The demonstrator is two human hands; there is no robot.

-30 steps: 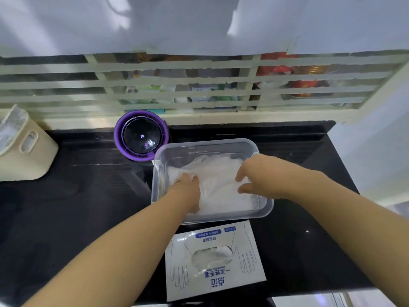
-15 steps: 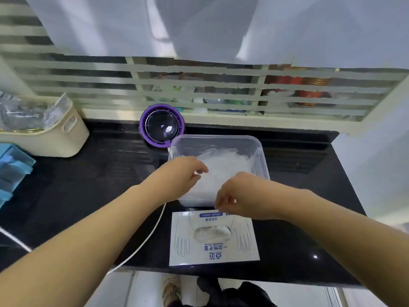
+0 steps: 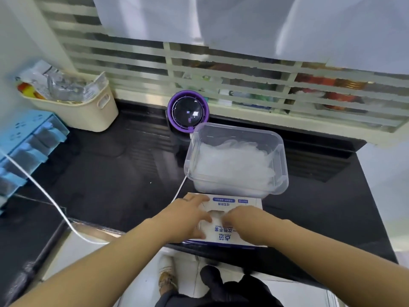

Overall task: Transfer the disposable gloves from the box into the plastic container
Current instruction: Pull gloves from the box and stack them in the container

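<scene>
A flat white glove box (image 3: 230, 237) with blue print lies at the counter's front edge. My left hand (image 3: 188, 216) rests flat on its left half, fingers spread. My right hand (image 3: 243, 221) lies on the right half, its fingertips at the box's middle opening, where a bit of clear glove (image 3: 215, 214) shows. Whether those fingers pinch anything is blurred. Just behind the box stands the clear plastic container (image 3: 281, 160), holding a heap of translucent gloves (image 3: 232, 162).
A purple round device (image 3: 188, 111) stands behind the container on the black counter (image 3: 106, 173). A cream basket (image 3: 84, 111) of packets and a blue drawer unit (image 3: 24, 145) sit at the left. A white cable (image 3: 51, 202) runs across the counter's left front.
Both hands left the container and came back toward me onto the glove box. The view has tilted down and pulled back, showing more of the counter's left side.
</scene>
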